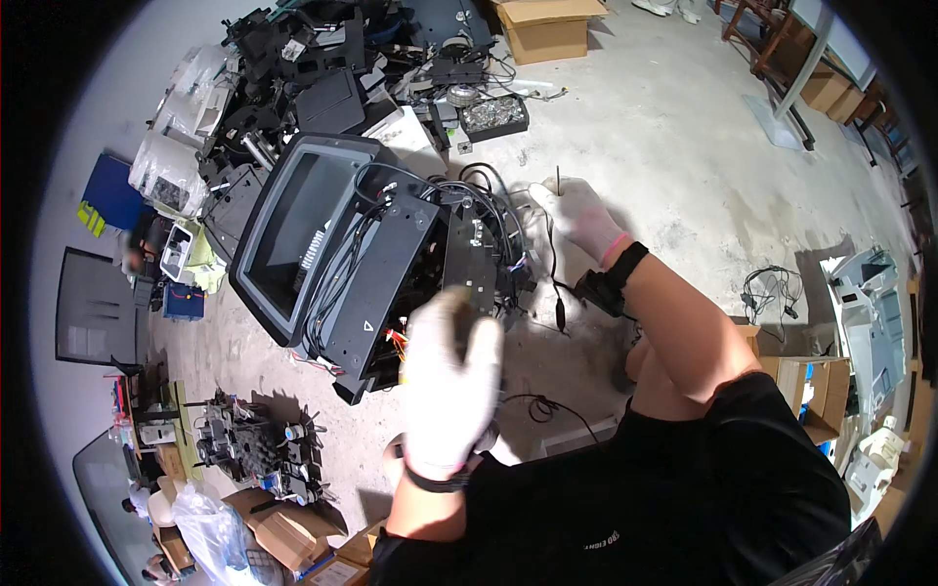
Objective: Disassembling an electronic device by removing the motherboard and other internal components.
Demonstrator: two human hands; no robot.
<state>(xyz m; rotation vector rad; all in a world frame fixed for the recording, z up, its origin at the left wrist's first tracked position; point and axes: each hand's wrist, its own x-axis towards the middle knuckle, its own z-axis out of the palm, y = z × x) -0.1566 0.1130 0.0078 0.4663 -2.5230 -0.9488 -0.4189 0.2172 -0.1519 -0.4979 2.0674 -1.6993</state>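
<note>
My right hand (pixel 581 217), in a white glove, is closed on a thin black cable (pixel 553 256). One end pokes up above the fingers, and the rest hangs down toward the floor. My left hand (pixel 449 386), also gloved and blurred by motion, is open with thumb and fingers apart. It hovers over the near edge of a large dark grey machine housing (pixel 396 278) lying on the floor. A deep rectangular recess (pixel 293 225) shows on the housing's left. Black cables (pixel 474 195) loop over its top, and orange wires (pixel 396 338) show beside my left hand.
A heap of black plastic parts (pixel 327 98) lies beyond the housing, near an open cardboard box (pixel 552 29). To the left are more black parts (pixel 259 444) and a plastic bag (pixel 210 518). A cable tangle (pixel 772 298) and a cardboard box (pixel 826 391) are at right.
</note>
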